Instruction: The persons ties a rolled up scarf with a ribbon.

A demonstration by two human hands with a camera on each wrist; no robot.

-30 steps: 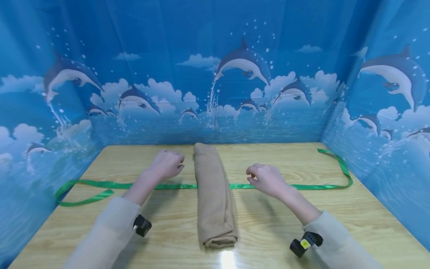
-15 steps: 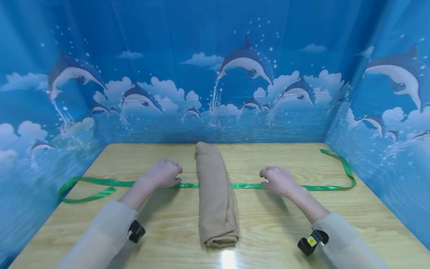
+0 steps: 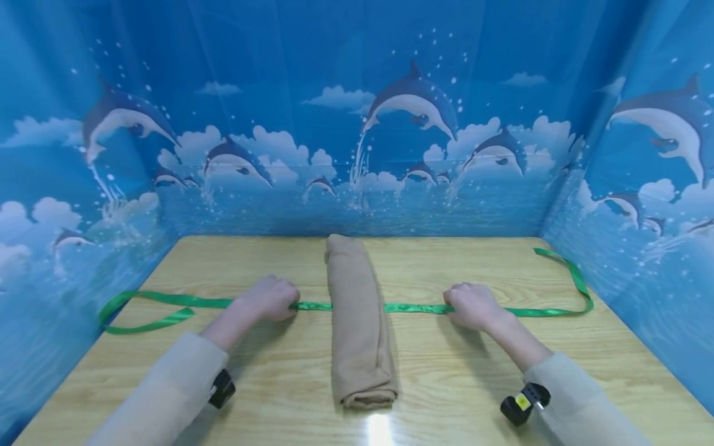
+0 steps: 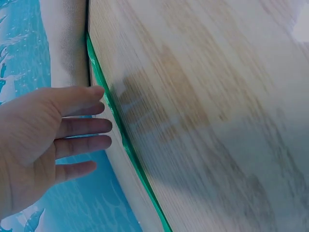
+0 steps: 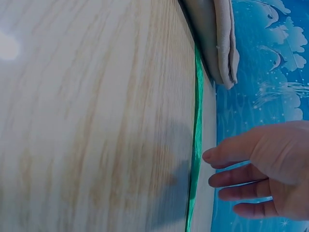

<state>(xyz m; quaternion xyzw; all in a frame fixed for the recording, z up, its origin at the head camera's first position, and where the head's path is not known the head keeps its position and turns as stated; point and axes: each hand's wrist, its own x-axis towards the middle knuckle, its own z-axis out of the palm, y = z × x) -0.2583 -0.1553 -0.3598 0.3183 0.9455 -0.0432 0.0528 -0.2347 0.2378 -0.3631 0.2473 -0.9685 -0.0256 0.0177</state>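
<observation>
Green ribbon [image 3: 415, 308] runs hidden beneath the folded brown cloth [image 3: 359, 334].

A screened-off recording booth, by its look: a dolphin-print fabric backdrop [image 3: 357, 124] hangs beyond the left hand [image 3: 270, 298] and right hand [image 3: 471, 305] and outward of each. Beneath them lies a wood-grain table [image 3: 446, 378]; small black wrist cameras [image 3: 515, 410] sit behind both.
</observation>
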